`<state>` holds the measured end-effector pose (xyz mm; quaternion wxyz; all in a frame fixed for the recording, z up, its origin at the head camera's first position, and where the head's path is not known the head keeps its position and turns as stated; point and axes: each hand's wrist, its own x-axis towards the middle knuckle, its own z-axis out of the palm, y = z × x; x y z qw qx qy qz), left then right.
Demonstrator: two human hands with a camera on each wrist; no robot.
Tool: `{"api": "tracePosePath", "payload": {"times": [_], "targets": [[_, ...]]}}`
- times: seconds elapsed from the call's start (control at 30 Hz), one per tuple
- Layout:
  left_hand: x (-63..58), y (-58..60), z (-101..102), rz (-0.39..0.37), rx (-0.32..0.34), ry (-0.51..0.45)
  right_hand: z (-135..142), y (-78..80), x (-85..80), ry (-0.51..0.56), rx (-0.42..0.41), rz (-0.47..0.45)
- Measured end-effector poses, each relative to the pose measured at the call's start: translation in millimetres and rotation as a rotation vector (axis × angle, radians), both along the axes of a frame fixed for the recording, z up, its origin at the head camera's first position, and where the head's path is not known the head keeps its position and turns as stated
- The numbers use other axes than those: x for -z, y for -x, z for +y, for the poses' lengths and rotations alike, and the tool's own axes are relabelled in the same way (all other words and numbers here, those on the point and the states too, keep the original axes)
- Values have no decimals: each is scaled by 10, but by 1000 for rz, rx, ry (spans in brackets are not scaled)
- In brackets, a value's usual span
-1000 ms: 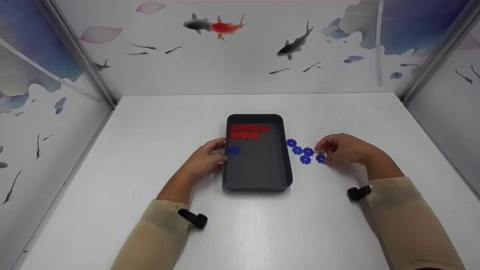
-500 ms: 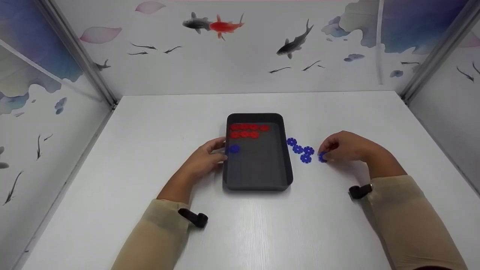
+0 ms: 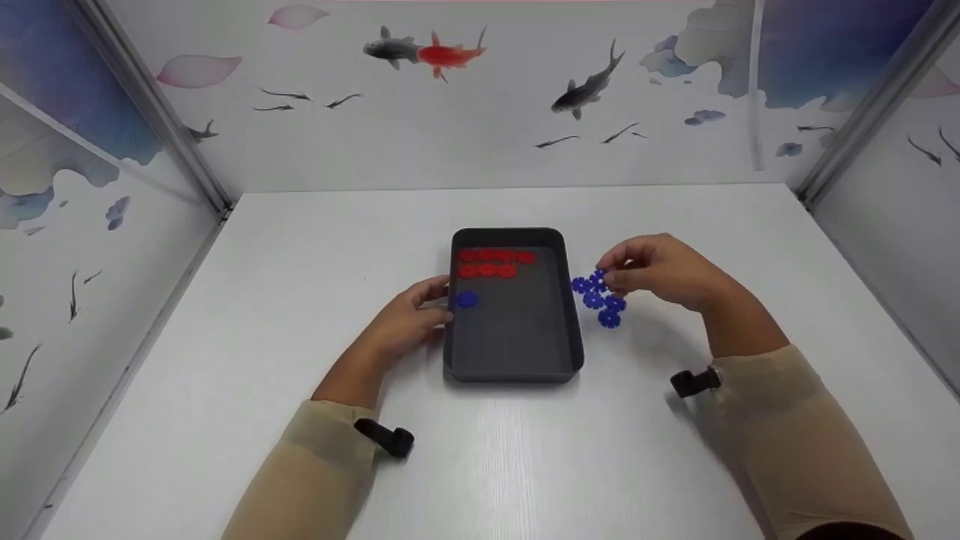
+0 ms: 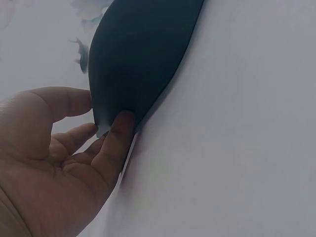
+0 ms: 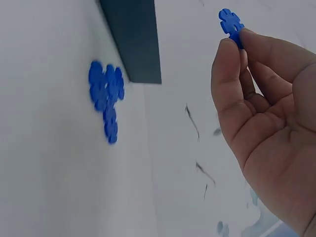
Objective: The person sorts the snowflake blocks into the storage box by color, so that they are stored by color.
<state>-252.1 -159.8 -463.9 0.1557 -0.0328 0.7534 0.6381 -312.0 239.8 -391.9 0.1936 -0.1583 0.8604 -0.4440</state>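
A dark grey rectangular tray (image 3: 513, 371) stands mid-table. My left hand (image 3: 405, 322) holds its left side, thumb and fingertips against the outer wall. In the left wrist view, bent fingers (image 4: 124, 123) lie on the dark wall. My right hand (image 3: 664, 274) pinches a blue snowflake disc (image 5: 230, 22) between thumb and forefinger, raised above the table beside the tray. Several loose blue discs (image 3: 609, 319) lie below it, just right of the tray. Inside the tray, red discs (image 3: 487, 271) form two rows near the far end, with one blue disc (image 3: 466, 299) below them at the left.
The white table (image 3: 480, 465) runs back to a white panel (image 3: 480, 127) printed with fish. Side panels (image 3: 90, 247) enclose it at left and right. Each cuff carries a black clip-like device (image 3: 386, 437).
My right hand has picked up the rightmost blue disc, lifted it, and carried it leftward and back, over the other loose blue discs. My left hand and the tray stay put.
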Motion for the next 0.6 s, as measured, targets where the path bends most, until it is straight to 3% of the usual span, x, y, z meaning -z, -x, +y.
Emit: {"api": "tracePosePath", "payload": {"times": [0.27,0.6], "targets": [[16,-4,-1,-5,-2,-20,-534,73,-155,120,-40,10],[8,-10,-2,-8,1,-16,-1087,284,-210,168,-91,-41]]}}
